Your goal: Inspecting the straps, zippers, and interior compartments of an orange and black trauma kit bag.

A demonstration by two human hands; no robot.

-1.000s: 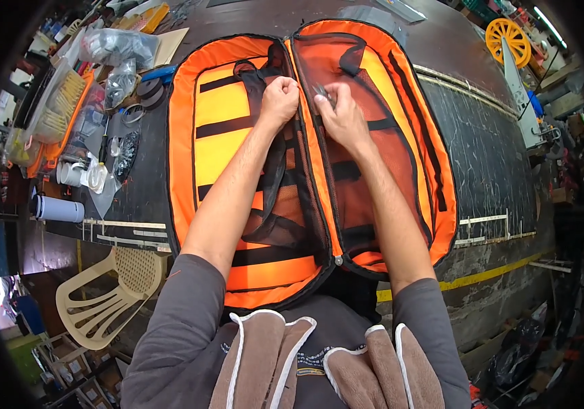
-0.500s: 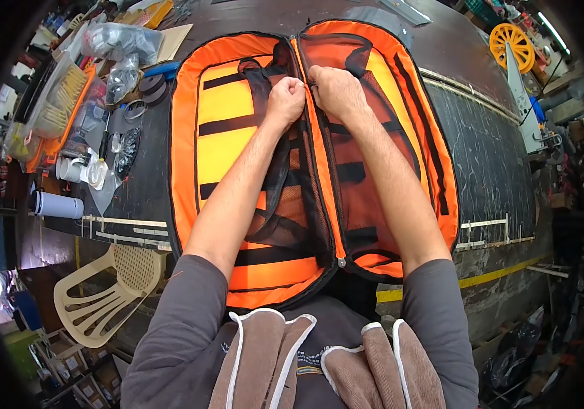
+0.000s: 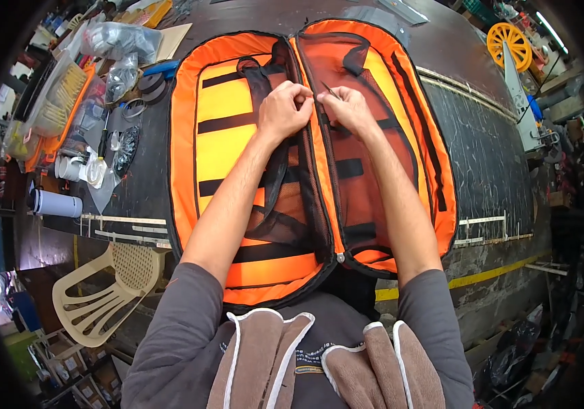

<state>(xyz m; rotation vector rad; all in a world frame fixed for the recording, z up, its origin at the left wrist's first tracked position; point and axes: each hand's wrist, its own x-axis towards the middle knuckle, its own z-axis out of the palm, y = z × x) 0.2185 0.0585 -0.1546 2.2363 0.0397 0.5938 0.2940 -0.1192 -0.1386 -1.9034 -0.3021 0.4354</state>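
An orange bag (image 3: 183, 150) with yellow lining and black mesh panels lies unzipped and spread flat on the table, both halves facing up. Over the orange strip (image 3: 324, 163) between the halves, my left hand (image 3: 285, 111) pinches with curled fingertips; whatever is between them is too small to make out. Just right of it, my right hand (image 3: 350, 109) is closed on a thin dark pointed tool (image 3: 326, 88), whose tip sticks out above the fingers. Its kind is unclear, as most of it is hidden in the hand.
To the left on the dark table (image 3: 489, 177) are a clear bin (image 3: 60, 95), plastic bags (image 3: 121, 42), tape rolls (image 3: 152, 87) and a lavender cup (image 3: 56, 203). A beige plastic chair (image 3: 104, 300) stands at the lower left. A yellow wheel (image 3: 510, 48) is at the far right.
My hands have come slightly nearer to me along the middle strip. The right hand has turned, and the dark pointed tool now shows above its fingers.
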